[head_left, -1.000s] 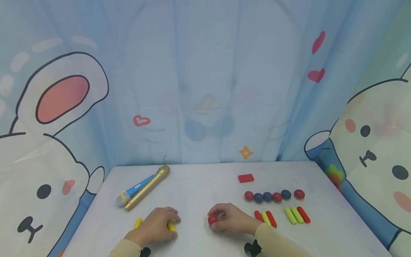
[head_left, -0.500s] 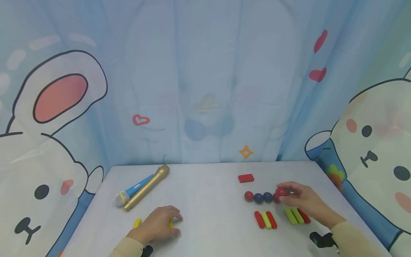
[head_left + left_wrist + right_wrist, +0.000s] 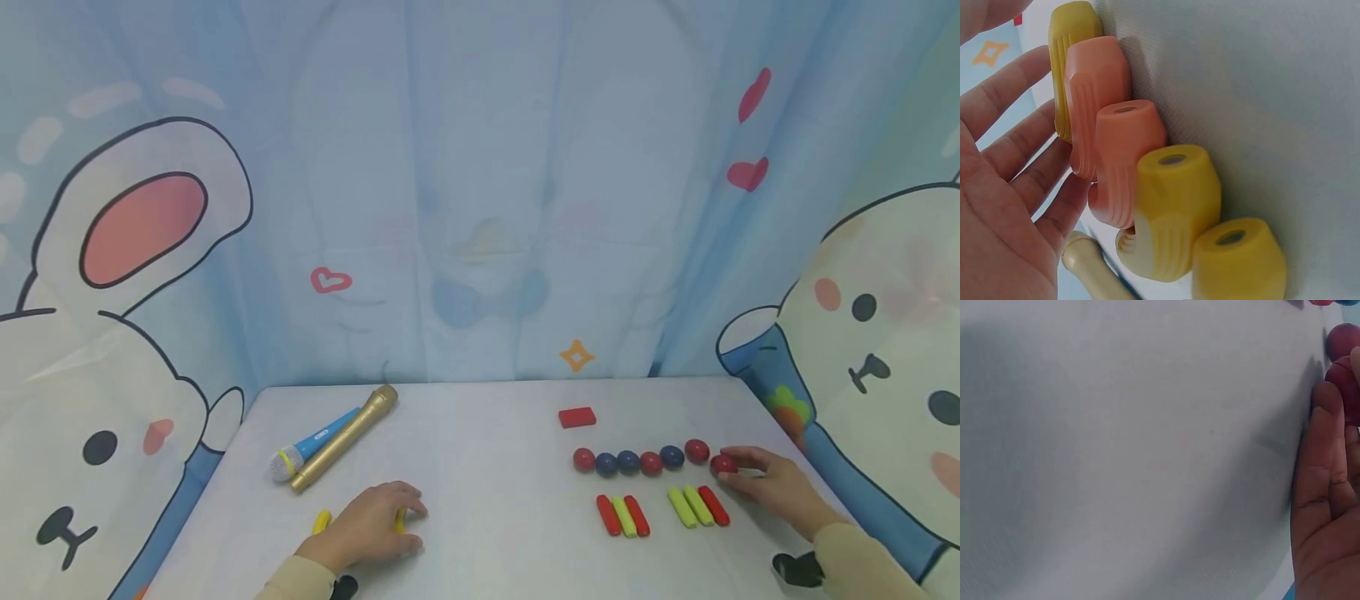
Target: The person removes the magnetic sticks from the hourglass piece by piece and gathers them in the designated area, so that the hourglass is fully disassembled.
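Observation:
My right hand [image 3: 780, 492] pinches a red ball [image 3: 722, 464] between thumb and fingers at the right end of a row of red and blue balls [image 3: 628, 462]. In the right wrist view that ball [image 3: 1342, 378] sits close to another red ball [image 3: 1344, 342]. On the left, my left hand [image 3: 366, 523] rests around a line of chunky yellow and pink pieces with ridged sides and holes in their ends. Its fingers are loosely spread along the yellow piece [image 3: 1075, 37] and the pink piece [image 3: 1100, 75] in the left wrist view. Most of the line is hidden from the head view.
A blue microphone [image 3: 318, 439] and a gold one [image 3: 345, 439] lie at the back left of the white table [image 3: 487, 467]. A red block [image 3: 577, 417] is behind the balls. Two groups of red and green sticks [image 3: 622, 517] lie in front. A patterned curtain hangs behind.
My right hand has carried the red ball from mid-table rightward, past the row, to its right end. My left hand has stayed almost still.

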`<action>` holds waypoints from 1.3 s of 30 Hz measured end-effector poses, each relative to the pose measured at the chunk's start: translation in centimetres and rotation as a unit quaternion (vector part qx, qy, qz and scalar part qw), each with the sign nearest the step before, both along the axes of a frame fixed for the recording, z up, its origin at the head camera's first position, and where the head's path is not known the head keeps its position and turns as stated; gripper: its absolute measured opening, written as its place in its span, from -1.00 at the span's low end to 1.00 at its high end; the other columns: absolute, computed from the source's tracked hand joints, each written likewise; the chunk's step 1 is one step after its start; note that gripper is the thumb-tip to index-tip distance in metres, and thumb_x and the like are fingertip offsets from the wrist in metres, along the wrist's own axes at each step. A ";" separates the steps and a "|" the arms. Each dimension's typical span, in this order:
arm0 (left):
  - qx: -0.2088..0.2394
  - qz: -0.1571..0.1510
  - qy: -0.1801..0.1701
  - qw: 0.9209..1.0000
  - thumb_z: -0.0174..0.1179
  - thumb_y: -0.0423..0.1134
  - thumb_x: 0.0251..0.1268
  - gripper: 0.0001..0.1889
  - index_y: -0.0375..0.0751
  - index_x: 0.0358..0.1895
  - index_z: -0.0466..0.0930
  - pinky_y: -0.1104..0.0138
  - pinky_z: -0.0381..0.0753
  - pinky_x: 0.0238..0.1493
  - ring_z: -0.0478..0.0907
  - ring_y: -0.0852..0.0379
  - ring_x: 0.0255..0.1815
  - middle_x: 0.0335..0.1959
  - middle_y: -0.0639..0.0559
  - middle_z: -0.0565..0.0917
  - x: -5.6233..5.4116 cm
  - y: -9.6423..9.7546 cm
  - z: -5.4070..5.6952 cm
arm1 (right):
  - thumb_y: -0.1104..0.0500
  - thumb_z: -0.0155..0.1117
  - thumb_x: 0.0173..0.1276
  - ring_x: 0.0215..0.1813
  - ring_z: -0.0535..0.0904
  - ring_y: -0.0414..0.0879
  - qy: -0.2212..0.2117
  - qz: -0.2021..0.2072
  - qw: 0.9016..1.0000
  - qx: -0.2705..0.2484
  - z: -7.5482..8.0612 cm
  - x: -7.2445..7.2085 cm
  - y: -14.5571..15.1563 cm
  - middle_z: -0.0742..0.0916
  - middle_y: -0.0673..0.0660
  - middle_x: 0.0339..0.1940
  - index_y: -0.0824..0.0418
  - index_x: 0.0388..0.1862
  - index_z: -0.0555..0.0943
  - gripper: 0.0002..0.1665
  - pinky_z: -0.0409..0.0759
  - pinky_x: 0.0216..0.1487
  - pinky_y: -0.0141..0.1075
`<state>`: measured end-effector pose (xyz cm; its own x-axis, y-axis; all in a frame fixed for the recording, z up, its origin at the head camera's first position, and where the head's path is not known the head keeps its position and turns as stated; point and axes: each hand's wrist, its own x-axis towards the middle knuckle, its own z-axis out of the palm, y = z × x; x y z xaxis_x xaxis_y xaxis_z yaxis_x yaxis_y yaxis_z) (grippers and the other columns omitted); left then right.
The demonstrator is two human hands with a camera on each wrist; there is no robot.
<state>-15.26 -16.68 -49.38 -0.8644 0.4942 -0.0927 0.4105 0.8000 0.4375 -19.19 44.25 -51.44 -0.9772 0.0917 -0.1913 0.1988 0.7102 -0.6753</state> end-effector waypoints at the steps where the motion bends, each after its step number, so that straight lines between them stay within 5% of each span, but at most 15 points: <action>1: 0.001 0.000 -0.002 1.000 0.47 0.05 0.06 -0.64 0.12 -0.05 0.72 -0.07 0.42 0.25 0.48 -0.10 0.25 0.16 0.08 0.60 0.0 0.0 0.0 | -0.14 0.41 0.31 0.25 0.21 0.52 -0.001 0.002 1.000 0.002 -0.1 -0.1 0.0 0.41 0.59 0.25 0.49 0.35 0.32 -0.06 0.46 0.15 0.29; 39: 0.019 0.003 -0.020 1.000 0.57 -0.05 -0.08 -0.59 0.11 -0.08 0.72 -0.03 0.42 0.27 0.45 -0.09 0.28 0.22 0.12 0.57 0.1 -0.6 -0.3 | 0.08 0.46 0.27 0.21 0.37 0.48 -0.016 0.017 1.000 0.007 -0.5 -1.4 -1.3 0.46 0.56 0.23 0.48 0.34 0.35 -0.18 0.58 0.06 0.17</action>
<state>-15.13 -17.31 -49.65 -0.8635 0.4926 -0.1085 0.3870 0.7850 0.4837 -20.57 42.91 -51.94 -0.9733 0.0623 -0.2211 0.1962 0.7263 -0.6588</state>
